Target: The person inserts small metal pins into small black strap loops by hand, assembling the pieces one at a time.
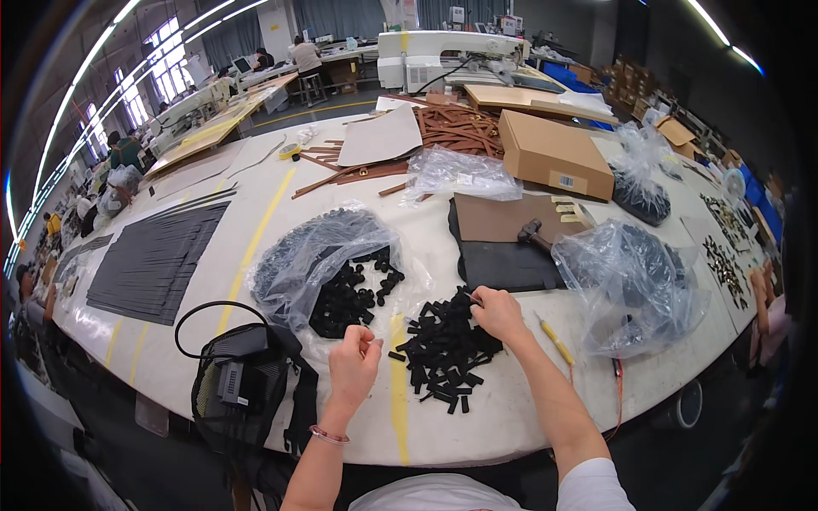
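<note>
My left hand (352,366), a bracelet on its wrist, is closed in a pinch above the white table, left of a loose pile of short black tabs (447,353). Whatever its fingertips hold, if anything, is too small to make out. At the far edge of that pile my right hand (499,314) pinches a small black tab (465,294). Beyond my left hand lies a clear plastic bag (294,260), with small rounded black pieces (348,294) spilling from its mouth.
A hammer (535,232) rests on dark sheets (503,262). Right of my right arm lie a yellow-handled tool (555,341) and another plastic bag (635,294). Black strips (158,255) spread left; a mesh basket (223,375) hangs at the near edge. Brown straps (460,128) and a carton (555,153) stand farther back.
</note>
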Demonstrator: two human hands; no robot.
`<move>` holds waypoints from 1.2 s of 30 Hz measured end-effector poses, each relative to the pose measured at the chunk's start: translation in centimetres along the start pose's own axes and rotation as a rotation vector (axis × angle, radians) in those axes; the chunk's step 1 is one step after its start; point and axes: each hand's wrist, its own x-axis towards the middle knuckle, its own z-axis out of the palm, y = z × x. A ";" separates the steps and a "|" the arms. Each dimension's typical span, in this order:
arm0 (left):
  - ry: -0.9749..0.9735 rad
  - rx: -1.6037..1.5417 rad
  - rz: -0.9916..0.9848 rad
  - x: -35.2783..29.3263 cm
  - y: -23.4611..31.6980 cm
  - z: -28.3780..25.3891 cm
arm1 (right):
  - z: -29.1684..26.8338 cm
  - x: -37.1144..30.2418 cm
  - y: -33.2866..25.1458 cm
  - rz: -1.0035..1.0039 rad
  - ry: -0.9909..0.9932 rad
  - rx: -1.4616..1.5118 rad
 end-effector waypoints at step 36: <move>-0.358 -0.897 -0.398 -1.7 2.9 2.0 | -3.7 -4.4 -5.8 0.273 -0.478 1.119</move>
